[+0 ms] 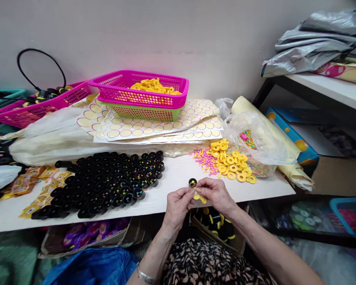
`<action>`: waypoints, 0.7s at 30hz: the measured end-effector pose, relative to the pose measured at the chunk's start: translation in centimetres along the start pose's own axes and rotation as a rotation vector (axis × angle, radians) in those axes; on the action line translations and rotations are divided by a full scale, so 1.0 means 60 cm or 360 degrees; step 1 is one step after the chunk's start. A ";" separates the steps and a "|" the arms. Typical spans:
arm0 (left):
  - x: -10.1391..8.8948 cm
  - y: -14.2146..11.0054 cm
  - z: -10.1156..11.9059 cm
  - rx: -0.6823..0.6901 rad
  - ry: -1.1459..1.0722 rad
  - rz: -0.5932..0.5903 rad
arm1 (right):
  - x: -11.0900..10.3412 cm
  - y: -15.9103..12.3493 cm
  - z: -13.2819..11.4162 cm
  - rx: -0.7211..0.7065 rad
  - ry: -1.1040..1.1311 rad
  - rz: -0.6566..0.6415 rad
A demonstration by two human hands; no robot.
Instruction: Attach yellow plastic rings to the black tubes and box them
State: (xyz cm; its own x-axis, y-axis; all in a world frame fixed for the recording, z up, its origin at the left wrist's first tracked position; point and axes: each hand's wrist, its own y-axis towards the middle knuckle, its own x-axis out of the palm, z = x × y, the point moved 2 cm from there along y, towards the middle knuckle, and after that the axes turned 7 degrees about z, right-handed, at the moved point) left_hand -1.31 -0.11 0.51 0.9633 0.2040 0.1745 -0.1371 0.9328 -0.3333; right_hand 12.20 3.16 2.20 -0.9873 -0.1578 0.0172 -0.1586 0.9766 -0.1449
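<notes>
My left hand (178, 202) and my right hand (216, 193) meet at the table's front edge, fingertips pinched together. Between them they grip a small yellow piece (200, 198), partly covered by the fingers, so its exact kind is unclear. Just beyond the fingertips stands a small round black cup (192, 182) with some yellow bits inside. Yellow plastic rings (231, 161) lie in a loose heap to the right, beside scattered pink beads (204, 159). To the left, many black cups (106, 182) stand in a dense group, several holding coloured beads.
A pink basket (139, 99) of yellow rings sits on a green one, over printed circle sheets (157, 132). A clear plastic bag (264, 138) holds coloured beads. Yellow packets (44, 194) lie at left. Below the table is a box of black-and-yellow pieces (216, 225). A shelf (329, 87) juts in at right.
</notes>
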 end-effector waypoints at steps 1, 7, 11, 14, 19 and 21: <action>0.002 -0.006 0.001 -0.0067 -0.0051 0.0010 | 0.001 -0.008 -0.003 -0.0006 -0.0056 -0.0044; 0.005 -0.005 0.001 -0.0155 -0.0248 0.0099 | 0.007 -0.028 -0.017 -0.0441 -0.0736 -0.0060; -0.001 0.015 0.002 0.0014 -0.0063 0.0190 | 0.008 -0.009 -0.010 -0.0591 -0.0958 0.0008; -0.010 0.037 -0.005 0.0109 0.0075 0.0350 | 0.006 0.014 -0.001 -0.0618 -0.1122 0.0084; -0.009 0.065 -0.018 0.0274 0.0286 0.0352 | 0.007 0.033 0.009 -0.0557 -0.1291 0.0054; -0.003 0.071 -0.019 0.0337 0.0378 0.0308 | 0.008 0.034 0.009 -0.0534 -0.1294 0.0047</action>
State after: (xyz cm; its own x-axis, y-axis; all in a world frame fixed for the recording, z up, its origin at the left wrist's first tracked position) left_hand -1.82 3.51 -2.00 0.9383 0.3309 -0.1011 -0.3425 0.9297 -0.1358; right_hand 11.39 5.02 1.38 -0.7013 -0.0618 -0.7102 -0.2525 0.9532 0.1665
